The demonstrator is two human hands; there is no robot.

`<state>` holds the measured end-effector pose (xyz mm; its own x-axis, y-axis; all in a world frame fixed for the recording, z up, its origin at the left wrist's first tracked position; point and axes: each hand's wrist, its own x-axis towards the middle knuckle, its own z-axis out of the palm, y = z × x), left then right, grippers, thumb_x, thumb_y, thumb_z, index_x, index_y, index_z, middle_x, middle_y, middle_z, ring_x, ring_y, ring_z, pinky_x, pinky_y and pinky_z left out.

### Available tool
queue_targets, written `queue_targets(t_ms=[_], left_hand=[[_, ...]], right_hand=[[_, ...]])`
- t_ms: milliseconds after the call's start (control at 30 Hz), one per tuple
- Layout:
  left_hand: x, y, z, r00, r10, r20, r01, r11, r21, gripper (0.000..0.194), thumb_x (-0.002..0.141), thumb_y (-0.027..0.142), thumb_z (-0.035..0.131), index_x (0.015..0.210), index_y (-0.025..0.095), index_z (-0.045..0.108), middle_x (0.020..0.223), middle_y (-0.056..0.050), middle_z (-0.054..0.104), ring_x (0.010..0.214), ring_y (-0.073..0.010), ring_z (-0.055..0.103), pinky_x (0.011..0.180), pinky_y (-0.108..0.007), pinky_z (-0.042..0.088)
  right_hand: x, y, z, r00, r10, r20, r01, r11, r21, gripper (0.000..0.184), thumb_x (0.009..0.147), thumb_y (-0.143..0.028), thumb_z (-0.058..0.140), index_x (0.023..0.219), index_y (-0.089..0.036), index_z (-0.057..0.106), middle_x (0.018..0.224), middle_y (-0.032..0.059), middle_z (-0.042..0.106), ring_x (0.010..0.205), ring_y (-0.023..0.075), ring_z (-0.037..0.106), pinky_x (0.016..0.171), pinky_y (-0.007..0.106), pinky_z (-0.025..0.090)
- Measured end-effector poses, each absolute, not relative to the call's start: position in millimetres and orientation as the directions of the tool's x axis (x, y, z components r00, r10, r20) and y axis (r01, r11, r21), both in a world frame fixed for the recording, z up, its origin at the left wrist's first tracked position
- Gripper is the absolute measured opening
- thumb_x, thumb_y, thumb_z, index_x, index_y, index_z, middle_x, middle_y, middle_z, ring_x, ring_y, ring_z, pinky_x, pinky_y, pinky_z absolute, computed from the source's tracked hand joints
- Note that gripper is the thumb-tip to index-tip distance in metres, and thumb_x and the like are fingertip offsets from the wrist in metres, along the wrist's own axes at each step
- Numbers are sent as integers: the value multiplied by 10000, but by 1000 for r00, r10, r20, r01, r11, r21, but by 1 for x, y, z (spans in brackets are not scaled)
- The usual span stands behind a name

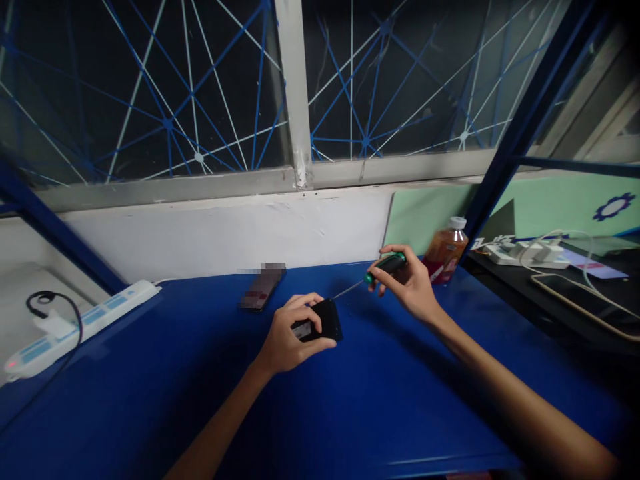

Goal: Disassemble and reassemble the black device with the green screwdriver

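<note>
My left hand [295,333] grips a small black rectangular box [330,321] with a pale label partly under the fingers. The box is tilted up over the blue table [380,400]. Between the thumb and fingers of my right hand [407,283] is a screwdriver [387,267] with a green and black handle. Its thin metal shaft slants down to the left, and the tip meets the box's upper right corner. Whether the tip sits in a screw is too small to tell.
Behind my left hand lies a dark phone-like object [265,287], partly blurred. A drink bottle [447,252] stands behind my right hand. At the left is a white power strip [90,327] with a black cable. Another power strip [525,253] and a phone [590,303] lie at the right.
</note>
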<state>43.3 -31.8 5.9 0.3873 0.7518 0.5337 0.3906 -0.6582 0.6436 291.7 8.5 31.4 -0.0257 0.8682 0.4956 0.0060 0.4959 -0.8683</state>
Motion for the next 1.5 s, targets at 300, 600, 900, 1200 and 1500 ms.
queue_targets(t_ms=[300,600,900,1200,1500], left_hand=[[41,-31,6,380,744,549,393,-667,633,233,665,275,812,631,176,603,1144,-95,651,1069,-264,600,927,-438,471],[41,-31,9,383,738,555,394,-674,625,230,663,268,816,632,176,609,1133,-89,655,1056,-255,604,902,-439,475],[41,-30,10,389,748,537,398,-662,634,226,659,275,819,664,179,614,1138,-90,653,1066,-260,600,916,-450,473],[39,-29,7,393,752,530,442,-659,608,256,659,288,825,622,183,594,1149,-82,651,1075,-270,597,943,-462,447],[38,-22,-15,520,751,407,591,-660,464,318,640,355,837,616,188,567,1140,-46,655,1059,-277,579,913,-499,399]], right_hand=[[292,9,28,39,875,482,21,482,-876,394,761,-355,744,1029,-220,488,750,22,682,553,174,666,452,283,524],[291,4,31,39,844,535,50,533,-844,413,740,-315,766,1057,-232,515,736,2,659,536,166,650,489,306,539],[291,4,32,65,835,547,60,544,-837,392,750,-274,763,1051,-216,520,627,-26,623,479,147,616,471,293,521],[291,5,29,28,849,527,54,525,-849,426,743,-316,760,1074,-213,513,850,57,698,654,196,683,497,300,560],[301,20,14,95,810,579,415,496,-762,308,780,-359,691,1006,-207,545,735,26,683,553,161,655,532,287,546]])
